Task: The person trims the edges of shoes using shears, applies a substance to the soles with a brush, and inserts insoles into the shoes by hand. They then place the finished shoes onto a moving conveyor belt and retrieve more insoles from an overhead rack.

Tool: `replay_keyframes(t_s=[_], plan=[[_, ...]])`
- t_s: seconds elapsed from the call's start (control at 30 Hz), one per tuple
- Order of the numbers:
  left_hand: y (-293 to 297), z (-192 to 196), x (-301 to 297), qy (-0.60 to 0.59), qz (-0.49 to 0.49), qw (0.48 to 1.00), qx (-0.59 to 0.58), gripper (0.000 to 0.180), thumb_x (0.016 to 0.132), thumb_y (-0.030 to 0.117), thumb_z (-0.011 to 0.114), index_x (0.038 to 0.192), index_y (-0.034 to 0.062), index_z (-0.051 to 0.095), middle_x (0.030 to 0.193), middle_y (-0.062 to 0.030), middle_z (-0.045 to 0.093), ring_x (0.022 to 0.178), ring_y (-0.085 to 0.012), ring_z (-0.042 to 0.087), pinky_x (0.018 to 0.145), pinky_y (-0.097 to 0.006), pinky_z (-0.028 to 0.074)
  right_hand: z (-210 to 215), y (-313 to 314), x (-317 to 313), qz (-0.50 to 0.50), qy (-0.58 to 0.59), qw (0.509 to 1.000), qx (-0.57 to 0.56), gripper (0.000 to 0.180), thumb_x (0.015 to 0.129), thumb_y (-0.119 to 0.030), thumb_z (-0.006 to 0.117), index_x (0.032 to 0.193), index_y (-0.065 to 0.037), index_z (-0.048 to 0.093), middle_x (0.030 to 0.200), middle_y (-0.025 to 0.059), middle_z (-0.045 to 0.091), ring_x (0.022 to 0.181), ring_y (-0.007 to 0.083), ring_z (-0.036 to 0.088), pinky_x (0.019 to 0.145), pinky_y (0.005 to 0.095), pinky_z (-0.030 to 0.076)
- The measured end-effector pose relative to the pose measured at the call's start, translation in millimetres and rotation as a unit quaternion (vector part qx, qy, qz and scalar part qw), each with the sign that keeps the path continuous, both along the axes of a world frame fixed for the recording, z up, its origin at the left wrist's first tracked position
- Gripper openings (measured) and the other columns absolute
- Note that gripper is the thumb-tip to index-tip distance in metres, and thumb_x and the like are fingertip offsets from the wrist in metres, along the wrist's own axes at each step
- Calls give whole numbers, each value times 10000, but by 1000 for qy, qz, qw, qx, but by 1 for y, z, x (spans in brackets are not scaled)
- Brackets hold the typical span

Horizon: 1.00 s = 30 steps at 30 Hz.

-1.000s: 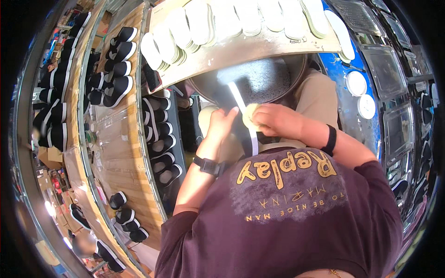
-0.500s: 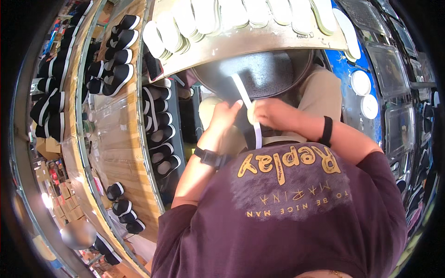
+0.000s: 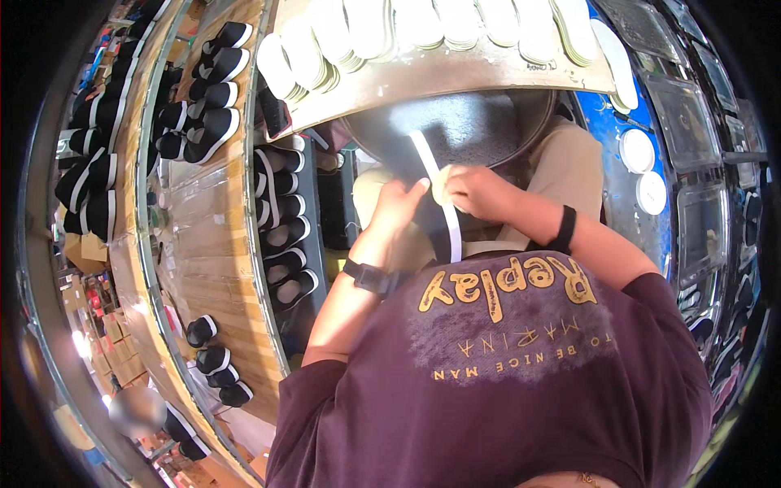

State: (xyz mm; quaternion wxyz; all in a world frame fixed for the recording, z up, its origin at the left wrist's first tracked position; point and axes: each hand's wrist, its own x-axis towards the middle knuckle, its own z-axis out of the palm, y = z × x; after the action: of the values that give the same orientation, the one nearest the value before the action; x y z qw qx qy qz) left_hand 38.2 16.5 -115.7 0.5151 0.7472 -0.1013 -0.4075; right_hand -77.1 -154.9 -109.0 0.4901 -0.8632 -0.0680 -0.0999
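Note:
A long white strip (image 3: 426,154) runs between my hands, seemingly the sole edge of a black shoe (image 3: 436,232) held on its side above my lap. The shoe's body is dark and mostly lost in shadow. My left hand (image 3: 397,202) grips it from the left, thumb on top and the other fingers hidden. From the right, my right hand (image 3: 482,191) pinches a small pale-yellow pad (image 3: 440,185), pressed against the middle of the white strip. What the pad is made of cannot be made out.
Ahead sits a large dark round basin (image 3: 480,122), below a board (image 3: 455,80) with stacks of white insoles (image 3: 370,32). Black shoes with white soles (image 3: 218,134) fill racks at left. White round lids (image 3: 637,151) lie on a blue surface (image 3: 614,183) at right, beside clear plastic boxes (image 3: 682,122).
My right hand and the pale-yellow pad have slid a little farther from my body along the white strip. My left hand keeps its hold, and the view has shifted slightly.

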Motion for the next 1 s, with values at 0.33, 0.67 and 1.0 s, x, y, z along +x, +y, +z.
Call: replay_keyframes(t_s=[0.33,0.67,1.0], plan=[[35,44,26,-122,-96,988,25,302,822,166,734,1022,-46,659,950,-97,690,868,-130,610,791,-286,500,59,-41,-35,9,19,1000,6,78,790,-75,689,803,-22,633,770,88,586,699,255,559,631,358,449],[214,119,217,-533,149,755,353,303,759,203,750,908,-40,648,884,-247,676,849,-394,666,734,-427,528,40,-69,-82,-198,164,966,-25,63,793,-7,677,836,1,632,749,71,560,656,185,537,605,298,433],[268,108,380,-642,209,642,364,232,894,128,567,1058,-6,662,1017,-225,670,971,-388,637,855,-413,498,55,-65,-88,-273,164,947,-40,75,784,26,657,850,26,622,781,110,578,681,215,565,609,306,445]])
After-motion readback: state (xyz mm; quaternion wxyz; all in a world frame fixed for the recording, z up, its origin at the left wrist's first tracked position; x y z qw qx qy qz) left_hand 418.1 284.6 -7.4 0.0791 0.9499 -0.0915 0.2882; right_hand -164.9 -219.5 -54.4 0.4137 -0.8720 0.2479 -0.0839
